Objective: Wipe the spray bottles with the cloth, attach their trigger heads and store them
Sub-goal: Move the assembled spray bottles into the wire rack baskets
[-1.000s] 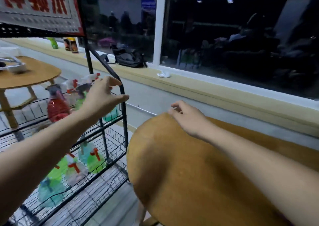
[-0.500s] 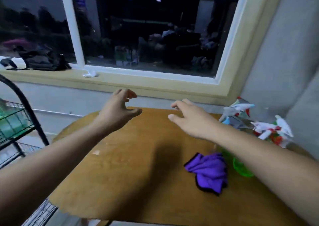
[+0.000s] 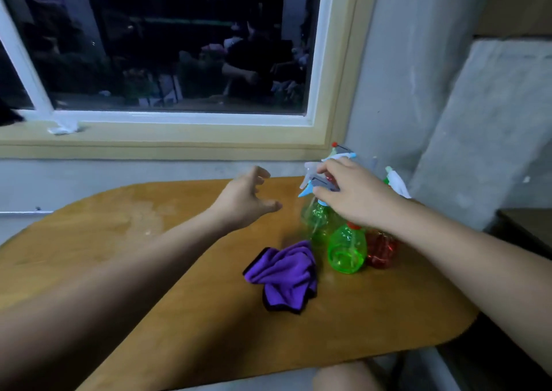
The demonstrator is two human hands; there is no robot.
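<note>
On the right of the round wooden table (image 3: 134, 241) stands a cluster of spray bottles: a green bottle (image 3: 346, 250) with a red collar in front, a red bottle (image 3: 381, 250) beside it, and another green bottle (image 3: 316, 220) behind. My right hand (image 3: 355, 193) reaches over them and pinches a white and blue trigger head (image 3: 310, 181) between thumb and fingers. More trigger heads (image 3: 397, 183) poke up behind my hand. My left hand (image 3: 248, 199) hovers to the left with loosely curled fingers, holding nothing. A crumpled purple cloth (image 3: 283, 274) lies in front of the bottles.
A dark window with a yellow sill (image 3: 179, 142) runs behind the table; a white crumpled scrap (image 3: 64, 127) lies on the sill. A grey wall and a leaning grey panel (image 3: 493, 121) close off the right. Dark furniture (image 3: 525, 232) sits by the table's right edge.
The view has swung right, away from the wire rack, to the table. My right hand has reached the bottle cluster and taken a trigger head. My left hand followed, empty.
</note>
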